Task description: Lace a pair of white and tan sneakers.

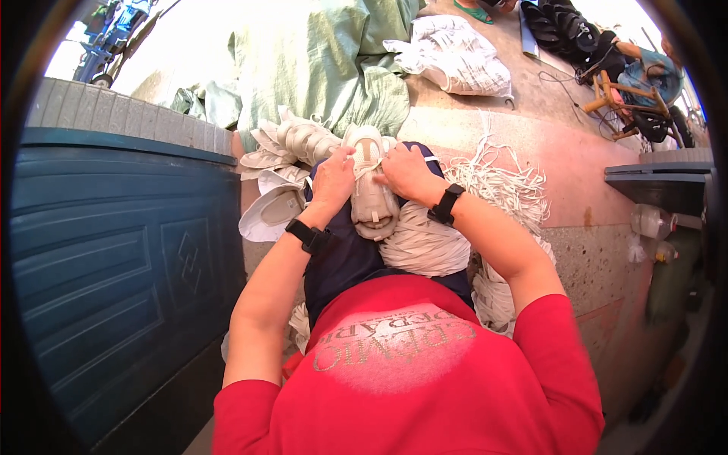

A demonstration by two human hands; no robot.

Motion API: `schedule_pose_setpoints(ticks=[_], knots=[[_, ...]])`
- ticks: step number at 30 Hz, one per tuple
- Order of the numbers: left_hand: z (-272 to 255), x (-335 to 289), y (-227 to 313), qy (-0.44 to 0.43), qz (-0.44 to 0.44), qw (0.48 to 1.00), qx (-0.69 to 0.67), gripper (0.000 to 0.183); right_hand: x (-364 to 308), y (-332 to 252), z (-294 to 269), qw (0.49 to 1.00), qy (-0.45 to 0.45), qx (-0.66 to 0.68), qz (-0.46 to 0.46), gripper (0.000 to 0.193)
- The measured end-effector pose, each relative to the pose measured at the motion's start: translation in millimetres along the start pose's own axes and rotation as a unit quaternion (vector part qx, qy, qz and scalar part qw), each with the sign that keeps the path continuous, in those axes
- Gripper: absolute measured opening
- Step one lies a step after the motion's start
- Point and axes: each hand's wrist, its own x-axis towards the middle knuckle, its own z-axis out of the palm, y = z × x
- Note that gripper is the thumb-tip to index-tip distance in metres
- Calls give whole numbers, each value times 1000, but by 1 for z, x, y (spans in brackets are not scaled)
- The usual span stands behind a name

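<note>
A beige sneaker rests on my lap, its heel toward me and its toe pointing away. Pale shoelace runs across its upper between my two hands. At the shoe's left side, my left hand is closed in a pinch on the lace. On the other side my right hand is also closed on the lace, fingers bent over the shoe's edge. A white lace end shows beside the right hand. The fingertips partly hide the lace. A bundle of pale laces lies against my right thigh.
Several beige shoes are piled beyond my left knee, with a white-lined shoe nearer. Loose laces spread on the floor at right. A green tarp and white sack lie ahead. A blue door stands left; a person sits far right.
</note>
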Motion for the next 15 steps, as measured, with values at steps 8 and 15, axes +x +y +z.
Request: schedule_pose_setpoints(ticks=[8, 15], knots=[[28, -5, 30, -90, 53, 955, 277, 17, 9, 6, -11, 992, -115, 47, -4, 23], [46, -12, 23, 8, 154, 920, 360, 17, 3, 13, 1, 995, -26, 99, -18, 17]])
